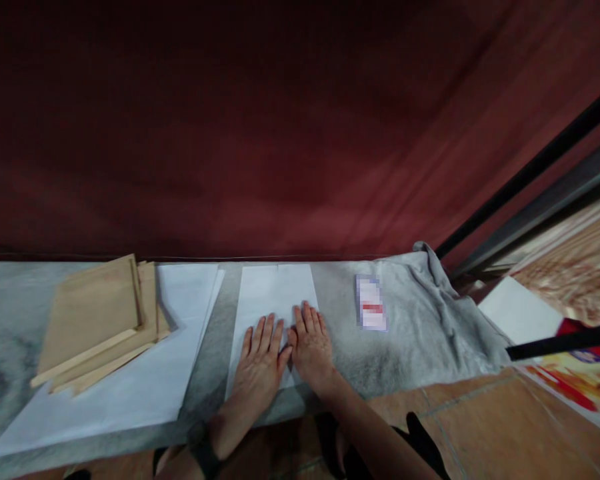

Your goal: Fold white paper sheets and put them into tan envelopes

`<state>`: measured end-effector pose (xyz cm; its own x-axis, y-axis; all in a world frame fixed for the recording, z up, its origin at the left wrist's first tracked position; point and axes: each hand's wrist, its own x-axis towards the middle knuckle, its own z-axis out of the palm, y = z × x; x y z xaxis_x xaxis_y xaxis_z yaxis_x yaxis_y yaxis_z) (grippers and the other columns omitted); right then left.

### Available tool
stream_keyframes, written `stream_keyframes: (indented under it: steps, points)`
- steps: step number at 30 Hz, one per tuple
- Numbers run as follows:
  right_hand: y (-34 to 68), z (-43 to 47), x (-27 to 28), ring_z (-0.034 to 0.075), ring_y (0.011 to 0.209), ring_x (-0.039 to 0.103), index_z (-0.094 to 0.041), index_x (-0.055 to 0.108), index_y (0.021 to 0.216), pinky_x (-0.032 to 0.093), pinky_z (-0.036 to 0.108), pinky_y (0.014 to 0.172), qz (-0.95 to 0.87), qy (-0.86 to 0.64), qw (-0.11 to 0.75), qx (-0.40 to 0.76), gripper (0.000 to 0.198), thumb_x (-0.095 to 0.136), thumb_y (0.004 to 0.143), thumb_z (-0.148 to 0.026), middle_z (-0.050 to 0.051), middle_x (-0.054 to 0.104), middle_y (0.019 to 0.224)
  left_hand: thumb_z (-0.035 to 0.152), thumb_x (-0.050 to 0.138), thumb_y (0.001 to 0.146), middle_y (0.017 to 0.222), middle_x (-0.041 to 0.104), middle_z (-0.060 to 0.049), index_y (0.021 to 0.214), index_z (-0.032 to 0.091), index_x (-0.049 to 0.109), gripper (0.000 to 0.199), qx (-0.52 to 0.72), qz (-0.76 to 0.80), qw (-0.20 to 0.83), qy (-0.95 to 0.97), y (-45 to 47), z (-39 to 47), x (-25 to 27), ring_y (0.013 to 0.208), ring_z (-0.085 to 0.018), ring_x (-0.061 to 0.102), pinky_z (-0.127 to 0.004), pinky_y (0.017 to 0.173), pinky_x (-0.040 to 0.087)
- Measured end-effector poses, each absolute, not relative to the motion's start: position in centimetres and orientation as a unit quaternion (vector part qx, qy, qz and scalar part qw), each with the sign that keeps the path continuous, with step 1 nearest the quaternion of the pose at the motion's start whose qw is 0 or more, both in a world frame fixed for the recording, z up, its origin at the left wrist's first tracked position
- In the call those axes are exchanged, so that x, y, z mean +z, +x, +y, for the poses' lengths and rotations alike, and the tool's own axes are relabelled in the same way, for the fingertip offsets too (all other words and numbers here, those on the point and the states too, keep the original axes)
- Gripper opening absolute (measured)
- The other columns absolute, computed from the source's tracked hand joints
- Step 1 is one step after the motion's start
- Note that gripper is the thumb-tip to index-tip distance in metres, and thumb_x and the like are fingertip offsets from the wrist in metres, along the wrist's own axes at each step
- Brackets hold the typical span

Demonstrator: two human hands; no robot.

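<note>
A sheet of white paper [275, 287] lies on the grey cloth, its long sides running away from me. Flat on its left part rests my left hand [263, 357], open, fingers stretched forward. My right hand [310, 343] presses palm down on the right part, also open, fingers side by side. The two thumbs nearly meet at the middle of the sheet. Both hands cover the paper's lower half. To the left, several brown paper envelopes [95, 300] are stacked on larger white sheets [145, 400].
Grey cloth [410, 360] covers the surface and bunches at its right end. A small blurred packet [373, 303] lies right of the paper. A dark red curtain [280, 133] hangs behind. Black bars [530, 167] and a colourful printed box [585, 377] are at the right, above floor tiles [500, 427].
</note>
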<state>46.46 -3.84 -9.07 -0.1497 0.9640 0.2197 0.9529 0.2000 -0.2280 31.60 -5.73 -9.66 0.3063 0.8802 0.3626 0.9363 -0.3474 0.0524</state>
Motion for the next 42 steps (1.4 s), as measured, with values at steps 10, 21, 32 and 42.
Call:
stream_keyframes:
  steps: [10,21,32,42]
  points:
    - [49.3,-4.3,-10.2,0.031,0.147,0.040,-0.007,0.041,0.154,0.029,0.050,0.120,-0.746,-0.637,0.186,-0.053,0.055,0.034,0.107,-0.036,0.020,0.042,0.159,0.054,0.036,0.102,0.157,0.043,-0.020,0.151,0.009,0.045,0.067,-0.152,-0.591,0.082,-0.788,28.3,-5.7,-8.6,0.148,-0.033,0.039,-0.055,0.121,0.031]
    - [48.8,-3.0,-9.1,0.024,0.155,0.022,-0.015,0.027,0.160,0.034,0.052,0.121,-0.787,-0.547,0.266,0.105,0.057,0.021,0.109,-0.039,0.015,0.029,0.166,0.053,0.049,0.100,0.156,0.049,-0.011,0.146,0.015,0.050,0.060,-0.151,-0.393,0.011,-0.907,31.3,-8.6,-6.6,0.147,-0.023,0.041,-0.040,0.125,0.025]
    - [49.3,-2.7,-10.3,0.025,0.154,0.026,-0.013,0.032,0.159,0.027,0.049,0.123,-0.838,-0.519,0.164,0.028,0.057,0.020,0.109,-0.038,0.016,0.031,0.166,0.061,0.047,0.098,0.146,0.059,-0.013,0.139,0.014,0.056,0.063,-0.142,-0.360,0.034,-0.921,30.7,-9.4,-6.5,0.143,-0.025,0.045,-0.042,0.125,0.020]
    - [51.5,-1.2,-10.4,0.030,0.150,0.033,-0.009,0.033,0.158,0.027,0.053,0.120,-0.813,-0.564,0.133,-0.047,0.058,0.023,0.108,-0.038,0.019,0.035,0.163,0.061,0.045,0.099,0.161,0.041,-0.010,0.155,0.014,0.038,0.073,-0.127,-0.362,0.034,-0.923,30.6,-9.5,-6.4,0.152,-0.023,0.032,-0.040,0.126,0.019]
